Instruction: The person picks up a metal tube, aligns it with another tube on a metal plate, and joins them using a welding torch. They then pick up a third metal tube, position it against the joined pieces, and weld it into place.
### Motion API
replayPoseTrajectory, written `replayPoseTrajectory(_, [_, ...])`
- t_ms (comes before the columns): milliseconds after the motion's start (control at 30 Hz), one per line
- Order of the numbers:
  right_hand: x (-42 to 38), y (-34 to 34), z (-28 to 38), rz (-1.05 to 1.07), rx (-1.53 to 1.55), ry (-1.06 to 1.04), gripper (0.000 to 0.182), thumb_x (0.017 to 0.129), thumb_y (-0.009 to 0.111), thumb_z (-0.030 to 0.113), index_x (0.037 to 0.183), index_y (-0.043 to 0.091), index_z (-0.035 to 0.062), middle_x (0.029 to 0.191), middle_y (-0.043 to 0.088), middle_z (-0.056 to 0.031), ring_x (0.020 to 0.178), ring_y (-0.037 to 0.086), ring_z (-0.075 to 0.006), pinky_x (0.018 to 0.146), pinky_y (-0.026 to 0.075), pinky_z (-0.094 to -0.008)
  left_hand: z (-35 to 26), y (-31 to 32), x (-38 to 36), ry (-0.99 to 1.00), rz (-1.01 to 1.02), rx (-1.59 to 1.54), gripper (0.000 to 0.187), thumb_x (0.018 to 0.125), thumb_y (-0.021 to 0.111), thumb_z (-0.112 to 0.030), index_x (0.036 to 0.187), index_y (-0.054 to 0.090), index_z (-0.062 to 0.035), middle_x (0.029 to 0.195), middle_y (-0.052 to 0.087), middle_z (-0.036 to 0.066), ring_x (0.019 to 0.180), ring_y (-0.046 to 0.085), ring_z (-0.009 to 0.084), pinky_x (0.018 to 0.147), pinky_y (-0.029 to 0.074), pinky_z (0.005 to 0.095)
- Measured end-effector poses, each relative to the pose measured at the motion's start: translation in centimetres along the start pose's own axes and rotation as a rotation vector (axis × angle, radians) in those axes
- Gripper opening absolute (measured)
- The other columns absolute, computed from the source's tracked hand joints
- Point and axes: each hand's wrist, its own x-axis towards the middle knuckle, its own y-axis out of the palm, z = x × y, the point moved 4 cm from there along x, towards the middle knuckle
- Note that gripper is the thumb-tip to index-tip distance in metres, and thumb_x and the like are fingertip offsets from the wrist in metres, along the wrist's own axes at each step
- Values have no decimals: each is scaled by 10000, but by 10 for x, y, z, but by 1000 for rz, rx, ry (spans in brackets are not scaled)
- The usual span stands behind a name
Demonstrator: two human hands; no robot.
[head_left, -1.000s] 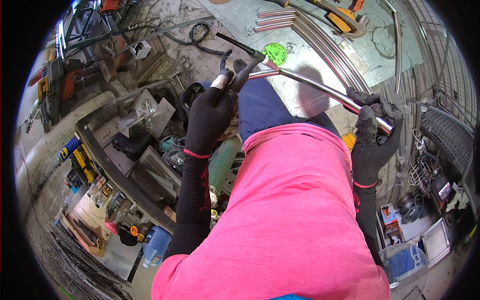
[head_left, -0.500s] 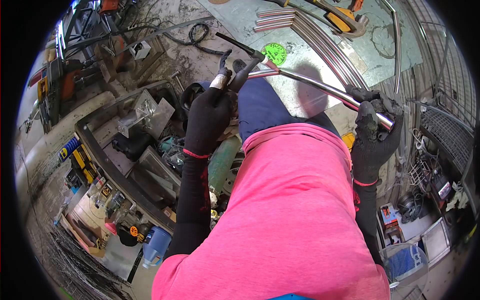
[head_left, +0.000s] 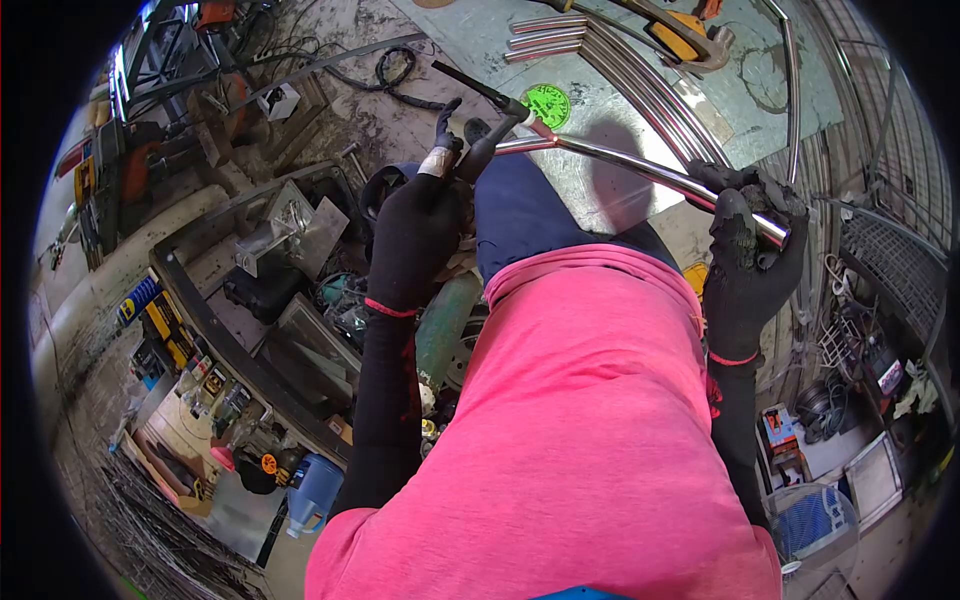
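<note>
Fingers: on L hand (head_left: 415, 235), one's raised, rest curled, gripping torch (head_left: 515, 110); on R hand (head_left: 758, 225), they're clenched round bent tube (head_left: 635, 167), upper ctr to R of frame. Vs. earlier, we've got tube's R end slightly higher.

We cannot see the stretch of pipe (head_left: 640, 168) under the fingers of the right hand (head_left: 755, 255), nor its other end behind the torch (head_left: 480, 152) and left hand (head_left: 415, 235). The right hand hides the near ends of the stacked rods (head_left: 645, 88). The top edge cuts off the hammer (head_left: 706, 50); the print on the green disc (head_left: 546, 104) is too small for us.
</note>
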Motion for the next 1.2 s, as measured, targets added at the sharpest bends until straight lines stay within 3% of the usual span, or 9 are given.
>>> replayPoseTrajectory(233, [3,-2,-1,21,-49,5,280,1041,721,79,1287,604,14,1095,800,-159,749,650,-57,633,504,-221,-4,1,-1,7,-19,-24,490,1057,642,-109,1526,580,19,1133,727,49,902,619,63,781,536,251])
replayPoseTrajectory(300, [4,1,-2,7,-29,-20,281,1040,720,72,1290,605,14,1093,800,-155,743,643,-54,634,503,-218,-7,0,-1,106,-132,43,352,1002,648,-160,1297,704,25,833,718,250,721,725,335,687,531,421])
replayPoseTrajectory(333, [4,2,-2,-6,-8,-44,282,1039,719,66,1292,607,13,1091,800,-151,737,636,-51,635,502,-215,-9,-1,-2,106,-132,43,352,1002,648,-160,1297,704,25,833,718,250,721,725,335,687,531,421])
replayPoseTrajectory(400, [4,0,-3,3,-4,-36,283,1037,721,64,1292,610,13,1089,800,-148,741,638,-52,639,504,-216,-12,-2,-4,14,-51,45,466,1044,649,-103,1497,619,3,1125,745,55,924,624,63,817,546,270])
replayPoseTrajectory(700, [5,-2,-8,-22,-53,-13,289,1026,742,75,1286,630,17,1081,801,-124,751,638,-48,643,507,-214,-28,-1,-10,68,-64,114,476,1064,623,-95,1528,584,7,1191,763,78,926,657,91,834,539,262])
replayPoseTrajectory(733, [6,-3,-10,-41,-81,-20,291,1026,744,78,1289,632,22,1076,804,-117,749,636,-44,638,501,-208,-29,0,-11,-9,-31,80,502,1070,611,-86,1559,547,8,1140,744,47,869,634,78,788,535,257])
replayPoseTrajectory(900, [9,1,-1,-4,-35,3,287,1021,748,80,1279,632,33,1063,811,-96,736,643,-42,623,494,-202,-3,3,-6,-8,-7,13,546,1065,615,-77,1593,503,8,1044,683,8,809,570,40,719,509,234])
replayPoseTrajectory(1200, [14,5,2,-18,-40,24,303,1019,760,98,1283,628,27,1040,809,-122,740,667,-56,617,512,-210,-4,4,-4,42,-40,89,542,1059,638,-109,1572,525,22,1154,738,52,927,635,58,790,545,251])
